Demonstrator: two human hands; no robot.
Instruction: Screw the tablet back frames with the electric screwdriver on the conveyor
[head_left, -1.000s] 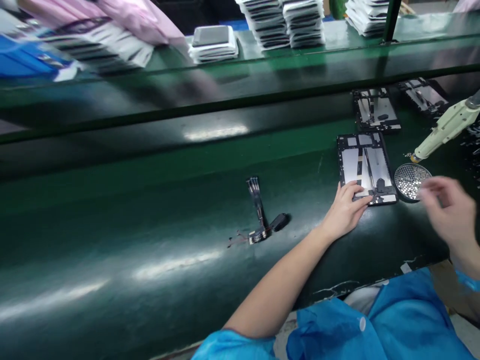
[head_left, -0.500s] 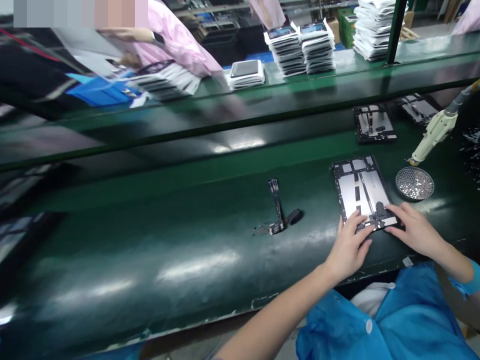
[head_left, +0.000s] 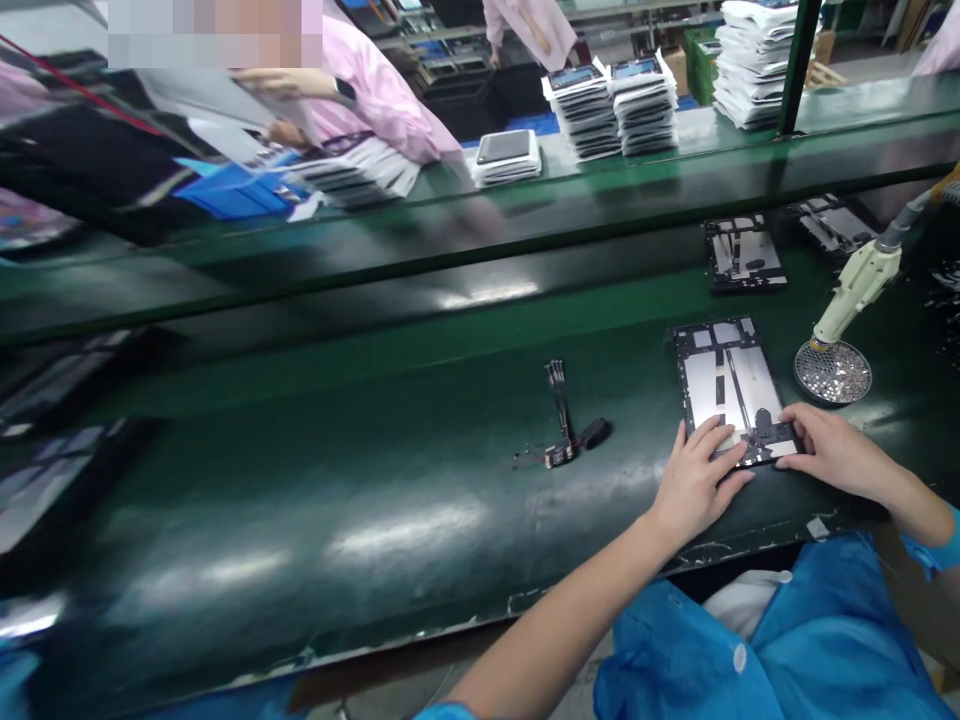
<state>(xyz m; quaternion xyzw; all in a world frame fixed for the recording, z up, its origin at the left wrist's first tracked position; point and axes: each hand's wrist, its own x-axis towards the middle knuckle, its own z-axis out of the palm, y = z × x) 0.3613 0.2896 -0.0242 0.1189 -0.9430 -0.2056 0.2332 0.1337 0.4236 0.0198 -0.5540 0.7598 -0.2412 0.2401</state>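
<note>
Opened tablet (head_left: 733,385) lies inner side up near the near edge of the green bench (head_left: 420,420), on its right half. Its long axis runs from near edge to far edge, the far end tipped left; the end with small pale patches points to the far edge, the end with a black rounded part to the near edge.

The left hand (head_left: 694,480) lies with fingers loosely spread over the tablet's near left corner. The right hand (head_left: 832,450) has thumb and forefinger a little apart, touching the near right corner; how firmly they press, I cannot tell.

Two more open tablets (head_left: 744,255) lie toward the far right corner, and two blurred ones (head_left: 71,480) by the left edge. One cable assembly (head_left: 564,415) with one black module (head_left: 596,433) lies left of the hands. One dish (head_left: 810,370) of small shiny pieces sits beside the tablet, the tip of one pale driver (head_left: 856,290) at its rim.

Bench glossy, near edge chipped. Along the raised shelf (head_left: 690,165) stand five stacks (head_left: 645,105), one blue bin (head_left: 240,192) and a co-worker's pink sleeve (head_left: 375,90).
</note>
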